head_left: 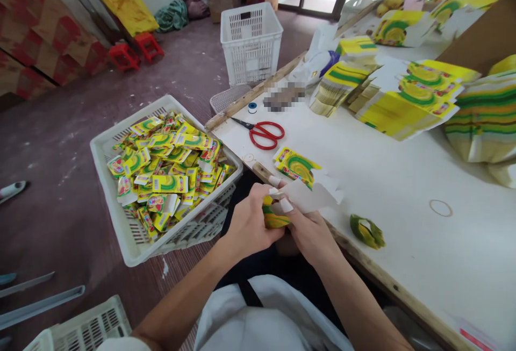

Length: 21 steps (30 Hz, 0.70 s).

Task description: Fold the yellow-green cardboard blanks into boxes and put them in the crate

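Near the table's front edge, my left hand wraps round a small yellow and green carton. My right hand pinches the same carton from the other side, where a white flap stands out. White coverings show on several fingertips. What is inside the carton is hidden by my fingers. Just beyond my hands, a flat printed carton lies on the white table. Scissors with red handles lie farther back, beside a small roll. To the right sits a crumpled green thing.
A white crate full of yellow cartons stands at my left, against the table. Stacks of flat cartons and a striped bag occupy the table's far side. Another white crate and red stools are on the floor.
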Tool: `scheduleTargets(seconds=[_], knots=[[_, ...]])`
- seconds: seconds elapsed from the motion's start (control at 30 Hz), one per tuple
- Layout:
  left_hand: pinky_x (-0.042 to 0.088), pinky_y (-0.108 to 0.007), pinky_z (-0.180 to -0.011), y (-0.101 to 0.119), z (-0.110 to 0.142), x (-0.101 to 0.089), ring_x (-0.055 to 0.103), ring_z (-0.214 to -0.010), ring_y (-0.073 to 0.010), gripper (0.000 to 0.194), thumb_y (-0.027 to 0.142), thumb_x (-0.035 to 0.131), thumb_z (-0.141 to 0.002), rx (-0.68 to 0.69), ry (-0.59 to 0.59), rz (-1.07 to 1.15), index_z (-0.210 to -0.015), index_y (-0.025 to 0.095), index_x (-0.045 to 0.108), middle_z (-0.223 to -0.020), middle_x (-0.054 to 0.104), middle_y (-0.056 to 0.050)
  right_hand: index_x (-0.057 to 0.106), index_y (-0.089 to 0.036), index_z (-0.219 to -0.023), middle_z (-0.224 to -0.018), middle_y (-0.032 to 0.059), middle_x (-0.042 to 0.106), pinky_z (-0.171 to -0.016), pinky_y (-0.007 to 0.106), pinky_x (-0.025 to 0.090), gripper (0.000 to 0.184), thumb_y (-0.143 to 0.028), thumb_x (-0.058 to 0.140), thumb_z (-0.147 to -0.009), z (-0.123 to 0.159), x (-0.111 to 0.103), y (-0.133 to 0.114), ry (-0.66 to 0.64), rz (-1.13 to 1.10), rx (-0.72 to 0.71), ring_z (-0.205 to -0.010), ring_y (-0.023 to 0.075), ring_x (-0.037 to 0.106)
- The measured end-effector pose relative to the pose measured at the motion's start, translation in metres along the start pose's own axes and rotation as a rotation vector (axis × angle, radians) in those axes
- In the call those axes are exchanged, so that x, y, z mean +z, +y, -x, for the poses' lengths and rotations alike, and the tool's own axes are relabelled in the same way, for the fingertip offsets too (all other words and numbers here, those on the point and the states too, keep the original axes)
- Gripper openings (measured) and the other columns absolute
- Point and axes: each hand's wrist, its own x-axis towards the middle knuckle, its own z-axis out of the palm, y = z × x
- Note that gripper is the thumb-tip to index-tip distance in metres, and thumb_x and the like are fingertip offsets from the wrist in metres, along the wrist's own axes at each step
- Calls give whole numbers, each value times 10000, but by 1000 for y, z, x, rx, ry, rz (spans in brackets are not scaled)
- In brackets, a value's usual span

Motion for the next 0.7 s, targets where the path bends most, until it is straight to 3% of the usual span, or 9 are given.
scheduleTargets(seconds=[0.1, 0.23, 0.3, 0.4, 0.47, 0.53, 0.7], knots=[[494, -307, -720, 1, -3, -1, 623, -840, -183, 616, 200, 682, -716, -17, -36, 29, -1235, 272, 358, -1104, 574, -42, 648, -271, -1244, -1097, 86, 748, -1025, 513, 504, 449, -567, 524, -930, 1, -3, -4, -23, 86, -85, -1124, 274, 672], [508, -323, -704, -3, -7, 2, 621, -799, -199, 517, 194, 663, -701, -94, -158, 87, -1159, 256, 430, -969, 583, -21, 467, -288, -1459, -1387, 88, 615, -1124, 500, 428, 520, -414, 525, -957, 7, -4, -9, -119, 411, -279, -1318, 263, 549], [523, -353, -730, -7, -7, 6, 633, -852, -233, 488, 198, 640, -727, -97, -122, 83, -1168, 246, 435, -964, 585, -42, 413, -301, -1498, -1491, 73, 519, -1136, 469, 424, 562, -249, 516, -948, 8, -4, -9, -166, 553, -379, -1384, 245, 482], [519, -428, -889, -11, -5, 10, 592, -1103, -293, 570, 185, 638, -732, -42, 10, 35, -1243, 238, 392, -1187, 545, -124, 486, -336, -1451, -1492, 52, 521, -1099, 436, 475, 610, -66, 441, -906, 4, -7, -4, -197, 623, -467, -1363, 227, 509], [497, -480, -946, -13, -3, 8, 554, -1168, -319, 647, 155, 653, -691, -67, 49, -44, -1268, 226, 370, -1261, 504, -151, 519, -348, -1423, -1438, 51, 578, -1085, 435, 490, 619, -38, 427, -895, -2, -13, 0, -149, 615, -481, -1316, 217, 559], [500, -503, -928, -12, -1, 1, 574, -1122, -326, 632, 129, 653, -658, -126, 20, -122, -1234, 203, 402, -1202, 538, -143, 491, -343, -1445, -1436, 59, 580, -1092, 443, 480, 608, -58, 435, -911, -6, -20, 1, -111, 627, -497, -1324, 215, 552], [533, -434, -871, -12, -3, -18, 647, -1012, -290, 503, 184, 712, -674, -137, -49, -143, -1131, 203, 505, -1069, 642, -93, 301, -300, -1548, -1638, 111, 251, -1064, 476, 490, 668, -114, 469, -928, -5, -27, 0, -298, 774, -523, -1462, 274, 354]])
